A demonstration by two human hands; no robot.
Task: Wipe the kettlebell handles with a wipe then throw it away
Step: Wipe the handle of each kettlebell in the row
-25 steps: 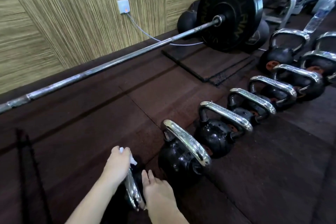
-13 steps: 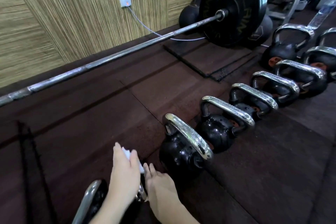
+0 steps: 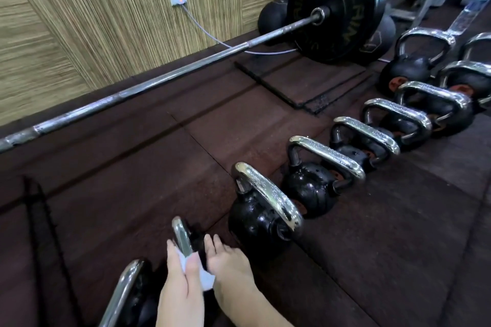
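White wipe [image 3: 205, 277] in your left hand [image 3: 180, 287] has slid back down the chrome handle [image 3: 182, 236] since a second ago, fingers closed round both, your right hand [image 3: 231, 265] lying open against that kettlebell, while the next kettlebell [image 3: 261, 216] beyond waits unwiped
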